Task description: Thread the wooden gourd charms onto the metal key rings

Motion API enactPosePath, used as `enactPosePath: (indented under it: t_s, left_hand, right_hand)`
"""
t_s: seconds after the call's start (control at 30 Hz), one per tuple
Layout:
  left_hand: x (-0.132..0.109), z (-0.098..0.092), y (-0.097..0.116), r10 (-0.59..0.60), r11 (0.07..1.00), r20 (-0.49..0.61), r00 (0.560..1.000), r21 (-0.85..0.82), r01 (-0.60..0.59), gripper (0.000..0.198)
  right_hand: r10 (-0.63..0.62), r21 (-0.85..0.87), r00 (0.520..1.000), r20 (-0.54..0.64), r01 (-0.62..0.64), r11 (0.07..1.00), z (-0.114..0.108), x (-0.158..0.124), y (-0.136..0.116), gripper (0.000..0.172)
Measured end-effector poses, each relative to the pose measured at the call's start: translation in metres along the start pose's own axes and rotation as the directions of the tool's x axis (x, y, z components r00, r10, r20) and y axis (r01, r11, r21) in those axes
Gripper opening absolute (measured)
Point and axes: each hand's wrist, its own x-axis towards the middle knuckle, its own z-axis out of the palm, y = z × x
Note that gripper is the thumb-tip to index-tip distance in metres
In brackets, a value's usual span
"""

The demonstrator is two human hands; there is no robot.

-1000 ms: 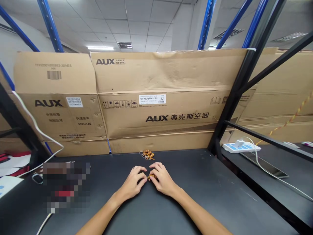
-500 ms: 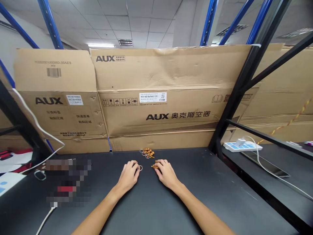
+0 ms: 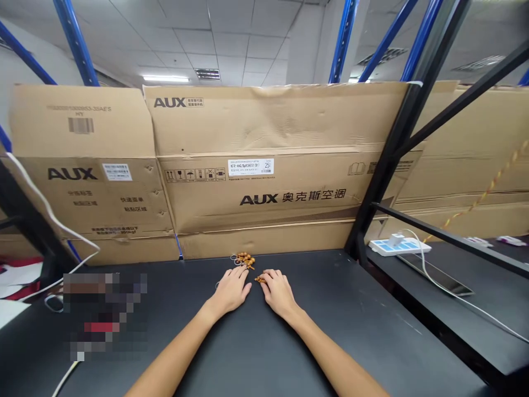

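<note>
A small string of orange-brown beads (image 3: 260, 279) sits at the fingertips of the right hand (image 3: 279, 293), its end poking out toward the other hand; those fingers are curled in narrow on it. Beyond the left hand (image 3: 232, 289), right at its fingertips, lies a little heap of similar beads with thin rings (image 3: 247, 258). That hand is fairly wide, thumb standing apart from the fingers; from here I can't tell whether the fingertips actually touch the heap. Just left of its knuckles, a pale ring (image 3: 217, 285) shows, partly hidden.

Under both hands is the dark tabletop (image 3: 256, 353). Past the heap, facing the hands, stands a big AUX cardboard panel (image 3: 264, 127). Well to the right of the right hand, behind a black post (image 3: 382, 160), are a white power strip (image 3: 399, 246) and a dark flat device (image 3: 436, 275). Well left of the left hand, a patch of things is blurred out.
</note>
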Motion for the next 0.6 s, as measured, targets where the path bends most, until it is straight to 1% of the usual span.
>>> enactPosePath:
  t_s: [0.1, 0.17, 0.27, 0.37, 0.47, 0.53, 0.6]
  left_hand:
    - [-0.003, -0.001, 0.001, 0.002, 1.000, 0.001, 1.000, -0.018, -0.002, 0.032]
    - [-0.011, -0.006, 0.001, 0.008, 0.999, -0.015, 1.000, -0.048, -0.009, 0.031]
    - [-0.030, -0.014, 0.005, 0.052, 0.993, -0.036, 0.998, -0.105, -0.055, 0.030]
    - [-0.046, -0.022, 0.012, 0.083, 0.985, -0.047, 0.995, -0.148, -0.090, 0.027]
    - [-0.055, -0.030, 0.018, 0.099, 0.975, -0.038, 0.994, -0.195, -0.104, 0.024]
    - [-0.055, -0.034, 0.019, 0.107, 0.970, -0.019, 0.994, -0.217, -0.109, 0.021]
    - [-0.053, -0.036, 0.020, 0.109, 0.967, -0.017, 0.994, -0.231, -0.110, 0.019]
  right_hand:
    - [0.010, -0.005, 1.000, 0.000, -0.010, 1.000, 0.001, 0.000, 0.000, 0.022]
    - [0.012, 0.002, 1.000, -0.014, -0.012, 1.000, 0.002, 0.000, 0.001, 0.022]
    - [-0.012, 0.031, 0.998, -0.067, 0.014, 0.999, 0.003, -0.001, 0.002, 0.026]
    - [-0.118, 0.077, 0.987, -0.112, 0.127, 0.989, 0.001, -0.004, -0.001, 0.037]
    - [-0.247, 0.099, 0.965, -0.082, 0.255, 0.962, 0.001, -0.008, -0.007, 0.042]
    - [-0.283, 0.095, 0.958, -0.056, 0.287, 0.953, 0.002, -0.009, -0.010, 0.036]
    - [-0.281, 0.096, 0.959, -0.045, 0.284, 0.954, 0.003, -0.010, -0.011, 0.027]
